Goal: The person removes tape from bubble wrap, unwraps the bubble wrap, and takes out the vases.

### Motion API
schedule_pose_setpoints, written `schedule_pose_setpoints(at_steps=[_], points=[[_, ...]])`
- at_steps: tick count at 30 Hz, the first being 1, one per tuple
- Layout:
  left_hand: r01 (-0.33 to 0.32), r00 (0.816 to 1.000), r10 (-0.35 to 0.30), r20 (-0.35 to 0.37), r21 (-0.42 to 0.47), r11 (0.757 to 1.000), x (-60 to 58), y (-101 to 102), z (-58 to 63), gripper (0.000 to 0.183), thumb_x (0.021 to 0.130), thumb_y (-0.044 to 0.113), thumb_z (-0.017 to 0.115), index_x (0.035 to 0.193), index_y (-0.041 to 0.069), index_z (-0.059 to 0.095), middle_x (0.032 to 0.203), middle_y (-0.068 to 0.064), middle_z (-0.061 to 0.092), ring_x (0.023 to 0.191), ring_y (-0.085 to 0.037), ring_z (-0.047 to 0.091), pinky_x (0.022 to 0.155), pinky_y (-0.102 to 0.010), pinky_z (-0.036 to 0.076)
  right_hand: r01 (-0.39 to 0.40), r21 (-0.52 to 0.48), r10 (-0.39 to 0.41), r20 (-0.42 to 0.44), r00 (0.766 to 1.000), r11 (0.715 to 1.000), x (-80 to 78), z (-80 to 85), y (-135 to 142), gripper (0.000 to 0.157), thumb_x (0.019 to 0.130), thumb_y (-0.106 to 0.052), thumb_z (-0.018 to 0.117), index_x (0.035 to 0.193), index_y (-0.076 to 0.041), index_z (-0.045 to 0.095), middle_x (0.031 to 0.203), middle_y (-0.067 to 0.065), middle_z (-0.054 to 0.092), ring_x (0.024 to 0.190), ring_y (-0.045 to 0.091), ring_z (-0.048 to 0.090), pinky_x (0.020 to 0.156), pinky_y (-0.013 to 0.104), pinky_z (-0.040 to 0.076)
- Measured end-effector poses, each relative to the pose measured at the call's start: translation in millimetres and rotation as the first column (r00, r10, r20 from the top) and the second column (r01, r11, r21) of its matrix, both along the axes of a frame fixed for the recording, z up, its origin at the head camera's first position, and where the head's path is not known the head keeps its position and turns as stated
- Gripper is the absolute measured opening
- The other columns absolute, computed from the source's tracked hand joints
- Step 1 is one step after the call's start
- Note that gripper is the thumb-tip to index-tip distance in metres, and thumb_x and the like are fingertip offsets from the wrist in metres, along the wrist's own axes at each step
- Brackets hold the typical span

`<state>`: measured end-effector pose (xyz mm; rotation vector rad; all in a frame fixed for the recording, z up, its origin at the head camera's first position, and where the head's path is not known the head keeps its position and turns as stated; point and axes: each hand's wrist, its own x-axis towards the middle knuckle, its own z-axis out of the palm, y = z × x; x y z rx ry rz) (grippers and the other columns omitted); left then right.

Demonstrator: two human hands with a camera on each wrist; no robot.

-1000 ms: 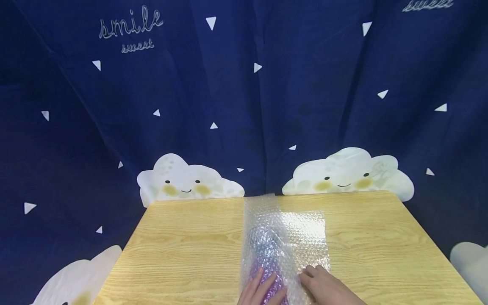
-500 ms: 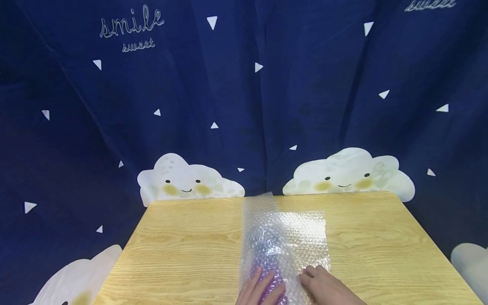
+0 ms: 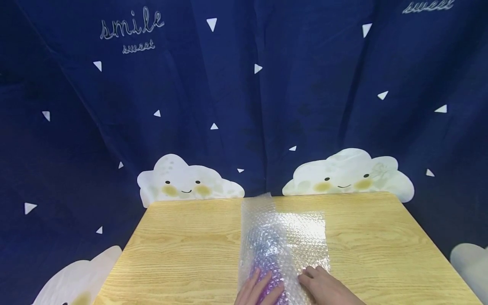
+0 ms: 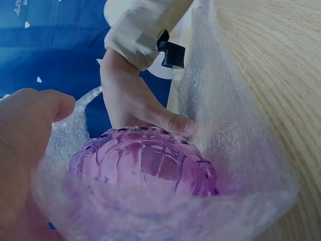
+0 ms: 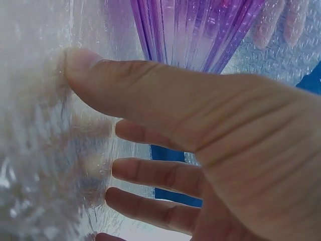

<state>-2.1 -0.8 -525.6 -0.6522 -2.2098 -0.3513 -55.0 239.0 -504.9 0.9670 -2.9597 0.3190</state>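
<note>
A fluted glass vase [image 4: 145, 165], purple fading to blue, lies on its side in bubble wrap [image 3: 257, 209]. Its scalloped purple end faces the left wrist view. My left hand [image 3: 257, 290] rests over the wrapped vase, fingers spread and nearly straight. Just right of the vase, my right hand [image 3: 325, 286] pinches the wrap's fold, fingertips bent onto it. In the right wrist view the right thumb [image 5: 120, 83] presses against the clear sheet below the vase's tapering ribs. Part of the right hand is hidden behind the vase in the left wrist view.
A flat stretch of bubble wrap [image 3: 306, 231] lies on the wooden table [image 3: 187, 250] to the right of the vase. A dark blue curtain [image 3: 213, 93] printed with clouds and triangles hangs behind the table's far edge.
The wrapped vase and the upper layer of wrap have shifted slightly left, with my left hand moving along. My right hand has stayed almost in place.
</note>
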Motion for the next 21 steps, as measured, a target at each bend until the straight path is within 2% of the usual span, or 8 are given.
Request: schedule_pose_setpoints(at_steps=[1,2,5,9,13,17,20,21], points=[[0.011,1.0,-0.011,-0.011,0.019,1.0,-0.8,0,-1.1,0.057,0.085,0.068,0.057,0.135,0.039,0.054,0.14,0.007,0.058,0.125,-0.028,0.061,0.127,-0.025,0.017,-0.002,-0.003,0.002,-0.009,1.0,1.0,0.1,0.1,0,0.084,0.07,-0.086,0.052,0.11,-0.015,0.067,0.108,0.004,0.067,0.09,0.021,0.06,0.076,0.037,0.059],[0.027,0.999,-0.026,-0.029,0.035,0.999,-1.8,-1,-2.1,0.057,0.085,0.066,0.058,0.134,0.037,0.056,0.139,0.005,0.059,0.123,-0.029,0.062,0.127,-0.026,0.019,-0.003,-0.006,0.003,-0.013,1.0,1.0,0.3,0.4,0,0.084,0.069,-0.087,0.052,0.111,-0.015,0.067,0.108,0.003,0.067,0.09,0.02,0.06,0.075,0.037,0.059],[0.056,0.998,-0.053,-0.037,0.07,0.996,-3.2,-2,-4.0,0.058,0.084,0.063,0.061,0.133,0.033,0.057,0.138,0.002,0.06,0.123,-0.032,0.061,0.127,-0.027,0.017,-0.003,-0.02,0.003,0.0,1.0,1.0,0.9,1.8,0,0.085,0.069,-0.087,0.052,0.112,-0.015,0.067,0.108,0.004,0.068,0.09,0.021,0.061,0.075,0.038,0.059],[0.048,0.999,-0.048,0.009,0.068,0.997,-1.8,-5,-3.9,0.059,0.083,0.064,0.062,0.134,0.035,0.055,0.139,0.002,0.059,0.126,-0.03,0.059,0.129,-0.022,0.007,0.006,-0.026,-0.005,0.046,0.999,1.0,1.7,3.4,0,0.087,0.069,-0.086,0.052,0.115,-0.015,0.067,0.111,0.005,0.068,0.093,0.024,0.061,0.076,0.041,0.06],[0.027,0.999,-0.029,0.034,0.05,0.998,0.3,-7,-1.6,0.061,0.082,0.064,0.063,0.135,0.037,0.054,0.14,0.004,0.059,0.124,-0.029,0.06,0.125,-0.022,0.017,0.015,-0.021,-0.013,0.077,0.997,1.0,1.7,3.8,0,0.087,0.069,-0.086,0.053,0.117,-0.014,0.066,0.112,0.006,0.067,0.094,0.024,0.061,0.078,0.042,0.06],[0.042,0.998,-0.043,0.039,0.039,0.998,-0.2,-11,-0.6,0.061,0.083,0.062,0.062,0.137,0.034,0.053,0.14,0.002,0.059,0.124,-0.029,0.06,0.124,-0.023,0.018,0.014,-0.015,-0.012,0.086,0.996,1.0,1.0,3.2,1,0.087,0.069,-0.085,0.053,0.116,-0.014,0.066,0.11,0.005,0.067,0.094,0.023,0.061,0.077,0.041,0.06],[0.049,0.998,-0.05,0.028,0.032,0.998,-2.8,-16,-1.3,0.06,0.086,0.063,0.059,0.137,0.032,0.054,0.138,0.0,0.06,0.121,-0.031,0.061,0.113,-0.033,0.042,0.009,-0.012,-0.008,0.077,0.997,1.0,0.7,2.7,1,0.086,0.069,-0.086,0.053,0.116,-0.014,0.066,0.11,0.004,0.067,0.093,0.023,0.061,0.077,0.041,0.06],[0.046,0.999,-0.047,0.025,0.034,0.998,-3.7,-17,-1.9,0.06,0.086,0.063,0.058,0.137,0.032,0.054,0.137,0.0,0.061,0.12,-0.031,0.062,0.104,-0.038,0.049,0.007,-0.011,-0.007,0.075,0.997,1.0,0.6,2.5,1,0.086,0.069,-0.086,0.053,0.116,-0.014,0.066,0.11,0.004,0.067,0.093,0.023,0.06,0.077,0.04,0.06]])
